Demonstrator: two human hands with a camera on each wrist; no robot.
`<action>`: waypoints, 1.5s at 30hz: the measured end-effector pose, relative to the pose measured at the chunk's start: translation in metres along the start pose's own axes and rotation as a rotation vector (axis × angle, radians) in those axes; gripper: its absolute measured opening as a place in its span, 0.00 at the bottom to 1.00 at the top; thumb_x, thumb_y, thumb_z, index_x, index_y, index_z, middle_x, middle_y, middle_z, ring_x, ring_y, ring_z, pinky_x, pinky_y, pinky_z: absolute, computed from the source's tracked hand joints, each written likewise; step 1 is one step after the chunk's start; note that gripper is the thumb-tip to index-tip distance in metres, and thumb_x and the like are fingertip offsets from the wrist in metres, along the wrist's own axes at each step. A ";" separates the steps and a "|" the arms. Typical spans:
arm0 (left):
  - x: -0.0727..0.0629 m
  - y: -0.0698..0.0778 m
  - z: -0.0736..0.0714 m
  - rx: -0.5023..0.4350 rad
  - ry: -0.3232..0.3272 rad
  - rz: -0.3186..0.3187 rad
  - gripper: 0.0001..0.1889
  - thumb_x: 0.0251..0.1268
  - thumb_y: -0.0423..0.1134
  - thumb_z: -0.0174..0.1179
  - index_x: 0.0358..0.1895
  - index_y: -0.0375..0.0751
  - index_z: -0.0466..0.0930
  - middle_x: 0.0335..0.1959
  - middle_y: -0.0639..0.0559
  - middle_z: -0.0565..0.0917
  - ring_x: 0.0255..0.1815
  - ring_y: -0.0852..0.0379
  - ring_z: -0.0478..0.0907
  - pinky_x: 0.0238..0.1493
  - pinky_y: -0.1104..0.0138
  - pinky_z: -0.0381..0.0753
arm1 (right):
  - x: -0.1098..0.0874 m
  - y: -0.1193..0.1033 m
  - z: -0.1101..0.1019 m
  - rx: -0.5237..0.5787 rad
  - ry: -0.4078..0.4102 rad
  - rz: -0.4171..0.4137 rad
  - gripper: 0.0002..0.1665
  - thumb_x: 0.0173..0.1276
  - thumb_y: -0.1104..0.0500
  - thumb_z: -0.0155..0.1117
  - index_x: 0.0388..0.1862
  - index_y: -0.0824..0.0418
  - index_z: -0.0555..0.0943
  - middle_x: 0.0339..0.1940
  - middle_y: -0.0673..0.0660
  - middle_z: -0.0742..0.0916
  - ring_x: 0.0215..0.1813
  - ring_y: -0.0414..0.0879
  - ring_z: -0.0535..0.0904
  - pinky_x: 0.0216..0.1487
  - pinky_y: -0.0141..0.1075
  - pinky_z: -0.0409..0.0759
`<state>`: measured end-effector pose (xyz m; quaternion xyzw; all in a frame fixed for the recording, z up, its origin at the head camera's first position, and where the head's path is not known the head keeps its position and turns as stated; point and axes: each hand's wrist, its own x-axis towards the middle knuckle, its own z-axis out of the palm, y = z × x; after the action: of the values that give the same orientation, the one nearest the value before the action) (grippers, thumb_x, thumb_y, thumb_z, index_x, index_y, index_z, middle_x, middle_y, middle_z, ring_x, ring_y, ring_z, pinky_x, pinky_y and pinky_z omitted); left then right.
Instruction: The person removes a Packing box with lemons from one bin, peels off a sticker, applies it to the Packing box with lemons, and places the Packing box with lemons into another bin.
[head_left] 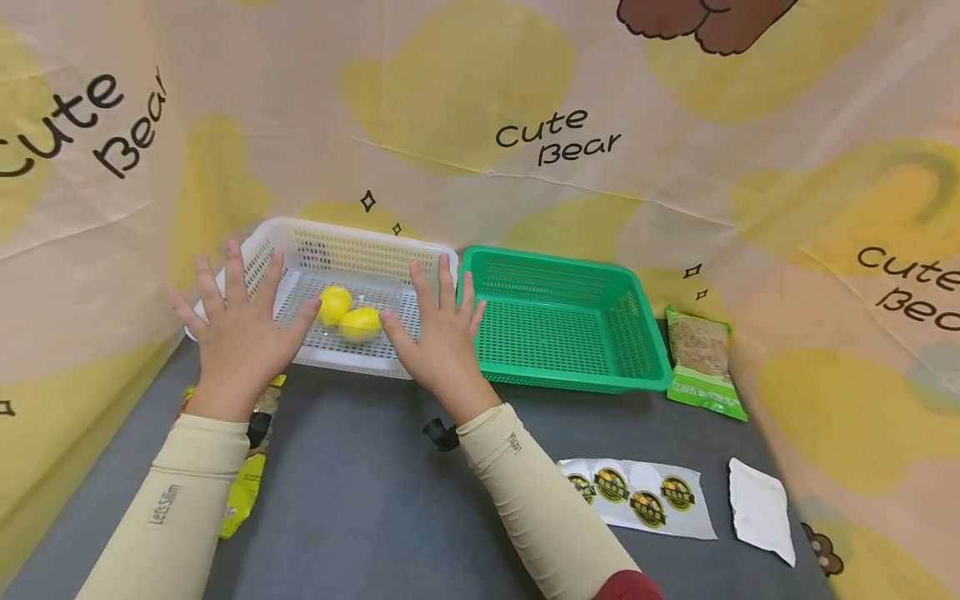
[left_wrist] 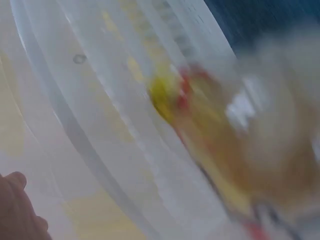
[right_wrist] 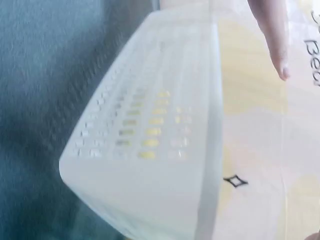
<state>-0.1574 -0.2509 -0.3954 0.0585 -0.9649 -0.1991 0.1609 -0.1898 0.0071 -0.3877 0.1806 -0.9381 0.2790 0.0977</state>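
Both hands are raised with fingers spread and hold nothing. In the head view my left hand overlaps the left end of a white slotted basket. My right hand overlaps its right end, beside a green basket. Two lemons lie in the white basket, with clear plastic around them. Under my left wrist is a yellow-ended bag, partly hidden by the sleeve; its blurred side fills much of the left wrist view. The right wrist view shows the white basket's wall and a finger.
A green and clear bag of brown food lies right of the green basket. Nearer on the grey table are a sheet of round stickers and a folded white cloth. A printed curtain hangs behind and at the sides.
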 end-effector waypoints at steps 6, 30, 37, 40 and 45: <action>0.013 -0.034 -0.001 -0.009 -0.121 -0.046 0.47 0.77 0.75 0.35 0.88 0.53 0.40 0.85 0.39 0.20 0.81 0.29 0.12 0.66 0.28 0.09 | 0.004 -0.014 0.019 0.018 -0.045 -0.015 0.47 0.79 0.32 0.53 0.90 0.41 0.49 0.89 0.52 0.35 0.87 0.63 0.30 0.80 0.67 0.38; 0.020 -0.048 0.010 0.055 -0.326 -0.140 0.54 0.70 0.83 0.28 0.88 0.52 0.32 0.78 0.25 0.16 0.78 0.19 0.16 0.70 0.24 0.23 | 0.043 -0.024 0.063 0.233 -0.382 0.326 0.50 0.79 0.28 0.52 0.89 0.31 0.39 0.88 0.59 0.31 0.87 0.66 0.34 0.75 0.69 0.59; 0.020 -0.045 0.011 0.052 -0.333 -0.139 0.54 0.69 0.83 0.28 0.87 0.53 0.31 0.79 0.25 0.17 0.79 0.20 0.16 0.71 0.25 0.23 | 0.059 -0.019 0.070 0.217 -0.532 0.434 0.48 0.80 0.26 0.47 0.86 0.23 0.34 0.89 0.61 0.38 0.87 0.65 0.38 0.79 0.67 0.50; 0.021 -0.045 0.012 0.052 -0.332 -0.137 0.54 0.69 0.83 0.28 0.87 0.53 0.31 0.79 0.26 0.16 0.79 0.20 0.15 0.71 0.25 0.23 | 0.062 -0.014 0.073 0.230 -0.552 0.397 0.47 0.81 0.26 0.44 0.87 0.25 0.34 0.89 0.63 0.44 0.87 0.68 0.41 0.80 0.67 0.48; 0.024 -0.043 0.010 0.057 -0.325 -0.130 0.54 0.70 0.83 0.29 0.88 0.53 0.32 0.79 0.25 0.18 0.79 0.19 0.17 0.72 0.26 0.23 | 0.065 -0.011 0.073 0.242 -0.548 0.354 0.45 0.82 0.27 0.43 0.89 0.29 0.37 0.89 0.64 0.52 0.86 0.69 0.45 0.79 0.67 0.51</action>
<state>-0.1814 -0.2912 -0.4142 0.0925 -0.9776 -0.1884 -0.0122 -0.2513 -0.0610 -0.4242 0.0935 -0.9064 0.3420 -0.2297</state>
